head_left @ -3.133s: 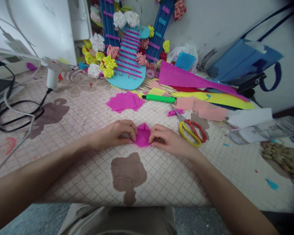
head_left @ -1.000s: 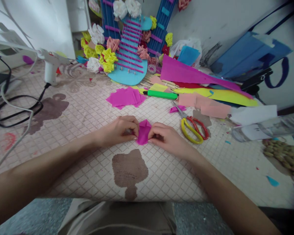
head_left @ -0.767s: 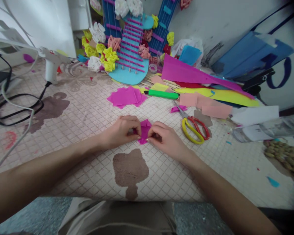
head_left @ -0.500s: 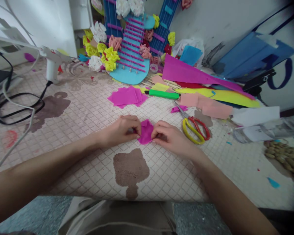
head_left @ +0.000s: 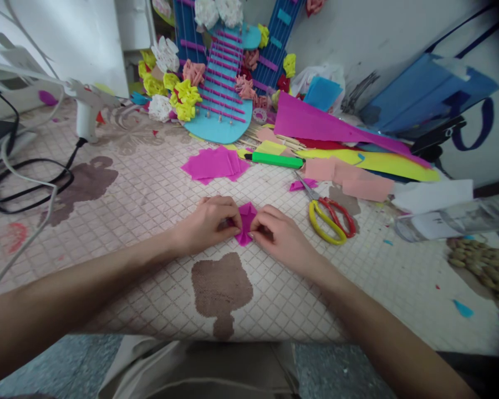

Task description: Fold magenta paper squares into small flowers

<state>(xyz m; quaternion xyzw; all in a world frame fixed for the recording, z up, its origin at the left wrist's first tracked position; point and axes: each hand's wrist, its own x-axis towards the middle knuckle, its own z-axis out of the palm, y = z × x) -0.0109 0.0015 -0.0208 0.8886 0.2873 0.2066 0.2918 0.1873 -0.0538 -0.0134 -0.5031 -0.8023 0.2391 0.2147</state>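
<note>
A small folded piece of magenta paper (head_left: 245,220) lies on the checked tablecloth (head_left: 149,188) in front of me. My left hand (head_left: 208,223) pinches its left side with closed fingers. My right hand (head_left: 279,236) pinches its right side, fingers curled and pressed together. The two hands nearly meet over the paper, which shows only as a narrow strip between them. Part of the paper is hidden under my fingers.
A stack of magenta paper squares (head_left: 215,164) and a green marker (head_left: 276,160) lie beyond my hands. Yellow-and-red scissors (head_left: 328,219) sit to the right. A glue gun (head_left: 85,113) with cables stands at left. Paper flowers on a blue frame (head_left: 216,83) and coloured sheets (head_left: 341,138) fill the back.
My hands have drawn closer together and the magenta paper between them has been folded narrower. The view has shifted slightly; nothing else on the table has moved.
</note>
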